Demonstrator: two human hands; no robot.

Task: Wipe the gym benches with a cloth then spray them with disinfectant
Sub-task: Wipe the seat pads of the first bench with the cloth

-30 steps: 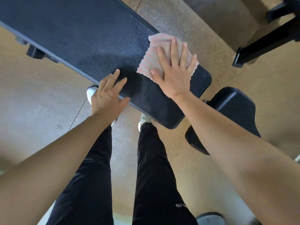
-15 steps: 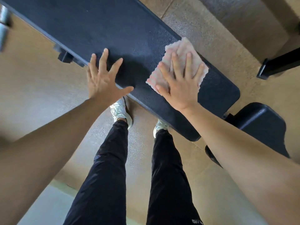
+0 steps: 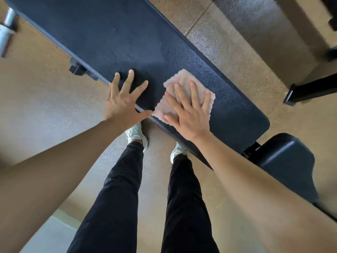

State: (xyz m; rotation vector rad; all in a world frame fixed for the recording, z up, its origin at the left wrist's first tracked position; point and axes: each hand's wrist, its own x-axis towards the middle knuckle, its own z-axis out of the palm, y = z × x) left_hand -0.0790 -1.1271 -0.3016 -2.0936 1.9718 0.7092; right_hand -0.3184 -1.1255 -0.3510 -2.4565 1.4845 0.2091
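A long black padded gym bench (image 3: 127,39) runs diagonally from the upper left to the right. On its near edge lies a folded pinkish cloth (image 3: 184,79). My right hand (image 3: 189,110) lies flat on the cloth with straight, spread fingers and presses it to the pad. Just left of the cloth, my left hand (image 3: 124,99) hovers at the bench's near edge with its fingers spread, holding nothing. No spray bottle is in view.
A second black pad (image 3: 286,161) sits past the bench's right end. A black metal frame foot (image 3: 310,90) lies on the floor at right, a chrome bar (image 3: 7,28) at the far left. My legs and white shoes stand against the bench's near side.
My right hand has slid the cloth leftward along the pad, away from the bench's right end and toward its near edge. My left hand has lifted and spread its fingers.
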